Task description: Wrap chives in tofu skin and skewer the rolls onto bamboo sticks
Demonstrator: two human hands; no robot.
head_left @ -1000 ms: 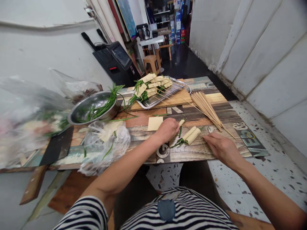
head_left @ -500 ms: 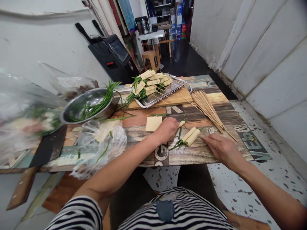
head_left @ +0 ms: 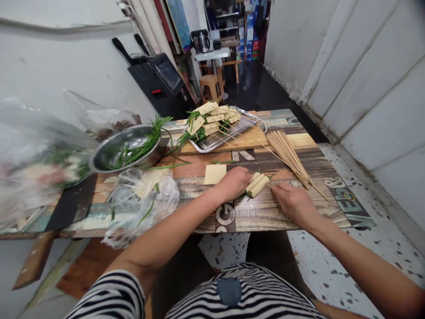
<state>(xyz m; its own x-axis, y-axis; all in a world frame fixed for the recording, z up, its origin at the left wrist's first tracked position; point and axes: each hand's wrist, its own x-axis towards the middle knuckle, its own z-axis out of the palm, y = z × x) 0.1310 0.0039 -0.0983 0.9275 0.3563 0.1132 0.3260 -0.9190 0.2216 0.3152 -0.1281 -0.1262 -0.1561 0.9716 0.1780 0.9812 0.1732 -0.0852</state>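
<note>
Three pale bean curd sheet rolls [head_left: 257,184] with green chives inside lie side by side on the patterned table [head_left: 265,217]. My left hand [head_left: 236,182] is closed at their left end, fingers pinched on the farthest roll and partly hidden. My right hand [head_left: 294,203] is at the rolls' right end, fingers stretched forward and fingertips against or very near the nearest roll. Behind my left wrist a flat square bean curd sheet [head_left: 215,174] lies on the table. A fan of bamboo skewers [head_left: 288,155] rests beyond my right hand.
A metal tray [head_left: 212,144] of skewered chive bundles sits on a wooden board [head_left: 254,138] at the back. To the left are a steel bowl [head_left: 99,153] of chives, a crumpled plastic bag [head_left: 126,199] and a cleaver [head_left: 71,204] whose handle overhangs the table edge.
My right hand has moved left, and the two rolls beside it have shifted left against the roll at my left hand. The three now lie together.
</note>
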